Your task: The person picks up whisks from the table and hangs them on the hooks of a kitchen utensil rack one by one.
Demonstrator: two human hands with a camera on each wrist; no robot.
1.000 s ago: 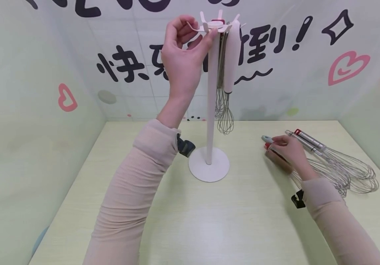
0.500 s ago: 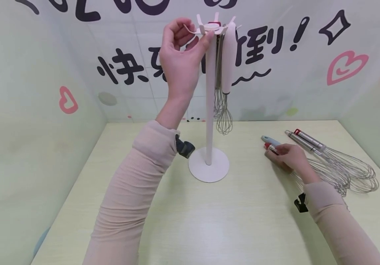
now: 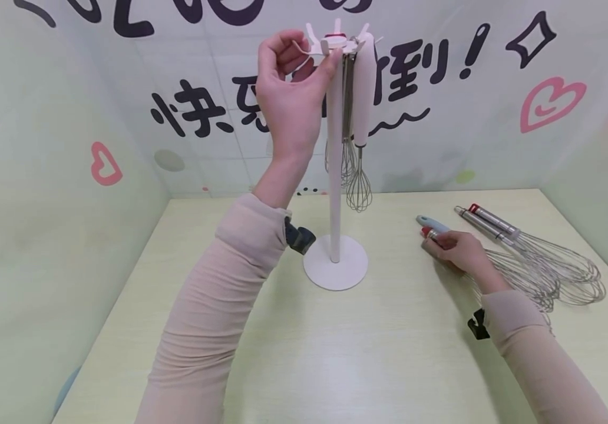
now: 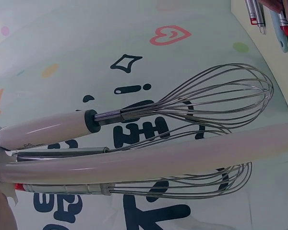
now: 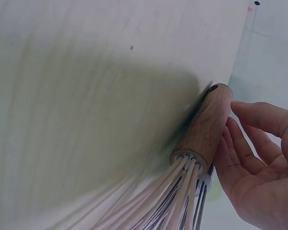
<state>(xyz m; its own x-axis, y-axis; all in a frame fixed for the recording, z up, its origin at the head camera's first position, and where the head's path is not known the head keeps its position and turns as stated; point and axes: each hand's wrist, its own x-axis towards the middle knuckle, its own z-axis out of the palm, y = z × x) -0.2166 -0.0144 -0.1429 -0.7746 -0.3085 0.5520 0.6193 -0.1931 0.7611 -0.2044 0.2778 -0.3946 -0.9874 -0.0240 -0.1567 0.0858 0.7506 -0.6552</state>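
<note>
A white upright stand (image 3: 335,176) has a ring of hooks at its top. My left hand (image 3: 290,100) grips it there, thumb against the post and fingers curled beside a hook. From the hooks hang a pale-pink-handled whisk (image 4: 48,130) and two metal-handled whisks, one of them red-tipped (image 4: 62,189). On the table at right, my right hand (image 3: 463,250) is at a wooden-handled whisk (image 5: 206,124) and a red-tipped metal whisk (image 3: 430,234). In the right wrist view its fingertips run behind the wooden handle, so I cannot tell whether they pinch anything.
Beside the right hand lies a whisk with a blue handle (image 3: 431,223). Two more metal-handled whisks (image 3: 486,227) lie farther right, their wire loops overlapping. A printed backdrop (image 3: 420,159) rises behind the table (image 3: 389,353), with side panels left and right.
My right hand has drawn back slightly from the blue handle toward the red-tipped whisk, uncovering more of both handles. The left hand keeps its hold, and the hanging whisks have shifted slightly.
</note>
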